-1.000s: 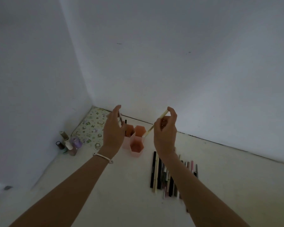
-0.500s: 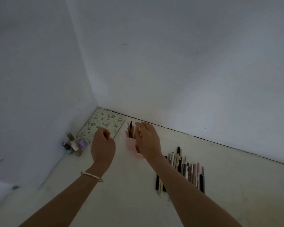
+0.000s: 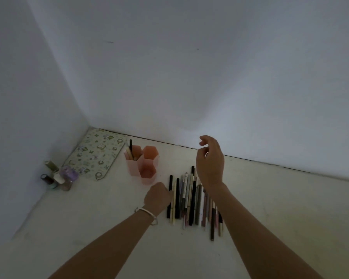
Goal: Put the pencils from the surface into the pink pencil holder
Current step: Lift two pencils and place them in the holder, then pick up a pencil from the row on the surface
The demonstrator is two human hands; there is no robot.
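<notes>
Pencils (image 3: 189, 202) in tight side-by-side row on surface (image 3: 270, 208), lower centre of frame, dark and pale barrels, near ends uneven. Left hand (image 3: 157, 196) down at row's left edge, fingers curled, knuckles against outermost black pencil (image 3: 170, 184); cannot tell whether gripped or merely touched. Right hand (image 3: 210, 164) raised over row's far end, fingers loosely bent, nothing held.

Judged step: next pickup from row. Advised: take outermost pencil alone, roll clear of neighbour before lifting so as not to scatter the rest; pinch mid-barrel, tip upright, lower end-first into a cell rather than drop from height. Holder probably light, liable to tip if struck on rim.

Pink pencil holder (image 3: 142, 164) farther off, left of centre, just beyond row's left end, upright, three hexagonal cells. Rear-left cell: tall black pencil (image 3: 130, 147) plus a few pale ones. Rear-right and front cells: nothing visible inside. Small bottles (image 3: 58, 174) clustered at far left; patterned mat (image 3: 95, 156) flat in corner behind and left of holder, against wall (image 3: 189, 77).
</notes>
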